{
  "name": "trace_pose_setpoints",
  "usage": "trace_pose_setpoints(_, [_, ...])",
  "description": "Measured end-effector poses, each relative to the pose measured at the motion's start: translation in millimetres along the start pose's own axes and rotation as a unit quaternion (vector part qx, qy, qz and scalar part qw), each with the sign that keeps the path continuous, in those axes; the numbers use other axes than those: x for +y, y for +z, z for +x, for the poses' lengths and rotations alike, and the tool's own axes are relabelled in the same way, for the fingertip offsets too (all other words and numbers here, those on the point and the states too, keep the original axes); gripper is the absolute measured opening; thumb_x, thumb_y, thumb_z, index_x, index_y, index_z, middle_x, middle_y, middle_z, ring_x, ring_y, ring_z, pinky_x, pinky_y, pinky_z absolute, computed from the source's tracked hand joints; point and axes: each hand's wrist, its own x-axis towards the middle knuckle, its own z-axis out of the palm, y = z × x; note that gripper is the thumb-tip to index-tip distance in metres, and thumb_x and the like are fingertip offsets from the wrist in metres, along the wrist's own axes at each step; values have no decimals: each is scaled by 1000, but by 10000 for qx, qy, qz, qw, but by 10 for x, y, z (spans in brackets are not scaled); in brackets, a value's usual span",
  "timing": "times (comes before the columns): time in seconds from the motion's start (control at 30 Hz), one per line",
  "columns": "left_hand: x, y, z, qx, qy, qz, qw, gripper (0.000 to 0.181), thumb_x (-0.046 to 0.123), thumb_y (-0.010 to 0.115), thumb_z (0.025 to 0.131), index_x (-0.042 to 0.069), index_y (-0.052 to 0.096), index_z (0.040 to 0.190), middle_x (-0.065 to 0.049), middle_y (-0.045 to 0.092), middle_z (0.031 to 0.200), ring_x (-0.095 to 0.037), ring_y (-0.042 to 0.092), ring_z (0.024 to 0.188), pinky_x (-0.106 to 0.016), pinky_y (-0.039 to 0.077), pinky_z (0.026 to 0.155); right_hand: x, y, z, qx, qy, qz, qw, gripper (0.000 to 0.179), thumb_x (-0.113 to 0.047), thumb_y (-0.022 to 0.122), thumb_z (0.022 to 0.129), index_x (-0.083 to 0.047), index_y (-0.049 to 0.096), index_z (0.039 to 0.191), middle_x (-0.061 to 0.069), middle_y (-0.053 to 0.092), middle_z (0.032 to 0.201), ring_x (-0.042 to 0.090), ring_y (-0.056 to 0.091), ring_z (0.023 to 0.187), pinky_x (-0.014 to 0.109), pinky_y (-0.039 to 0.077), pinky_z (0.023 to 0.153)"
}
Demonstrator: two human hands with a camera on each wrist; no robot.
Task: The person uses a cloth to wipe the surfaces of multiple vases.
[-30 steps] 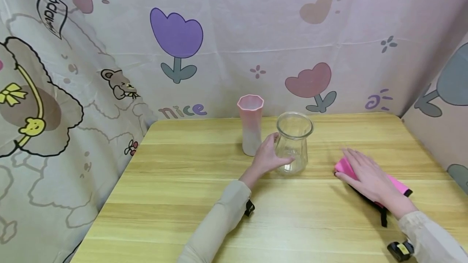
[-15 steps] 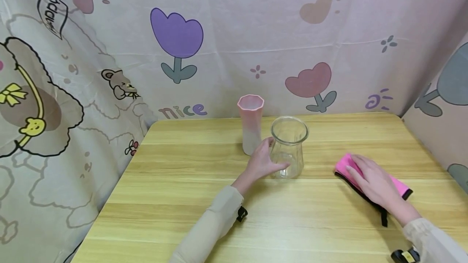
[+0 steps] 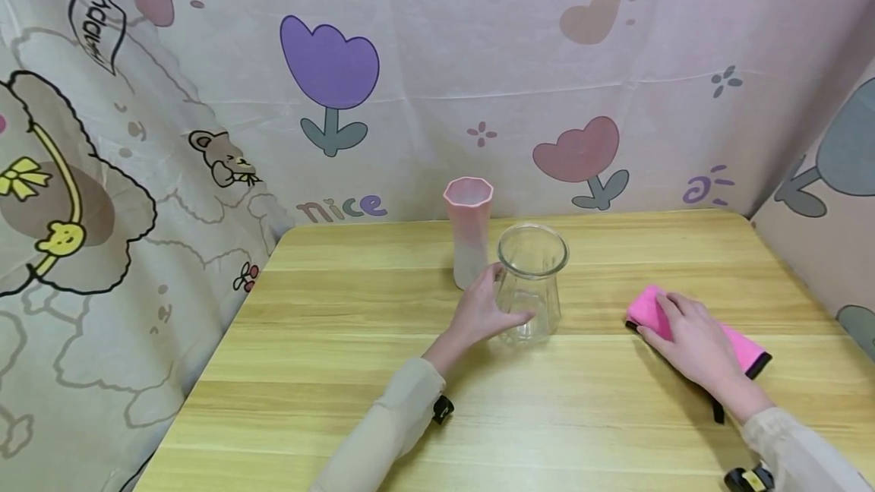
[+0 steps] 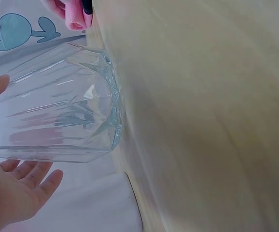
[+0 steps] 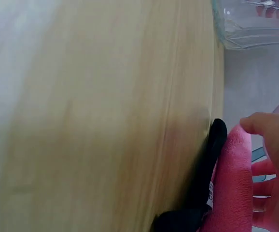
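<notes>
A clear ribbed glass vase (image 3: 532, 279) stands upright on the wooden table (image 3: 342, 370), just right of centre. My left hand (image 3: 495, 302) grips its left side, thumb in front and fingers round the back. The left wrist view shows the glass vase (image 4: 57, 116) between thumb and spread fingers (image 4: 35, 179). A folded pink cloth (image 3: 741, 344) with a black edge lies at the right. My right hand (image 3: 673, 319) covers its left end with fingers curled over it. In the right wrist view the thumb (image 5: 270, 128) presses on the pink cloth (image 5: 233, 183).
A tall pink ceramic vase (image 3: 469, 230) stands close behind and left of the glass one. A patterned curtain (image 3: 410, 82) closes the back and both sides. A black strap (image 3: 716, 407) trails from the cloth toward the table's front right.
The glass vase has slid left and slightly toward me in my left hand. My right hand, flat on the cloth before, has drawn back and curled its fingers over the cloth's end.
</notes>
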Motion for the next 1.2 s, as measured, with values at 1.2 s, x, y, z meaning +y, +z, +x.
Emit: trace_pose_setpoints(1.2, [-50,-85,-217,258,305,154,9991,84,45,77,65,1,40,126,-13,55,118,-27,54,107,-36,47,90,-111,212,182,977,-1078,-1378,9797,42,3,67,42,11,41,75,20,43,58,32,44,46,43,41,40])
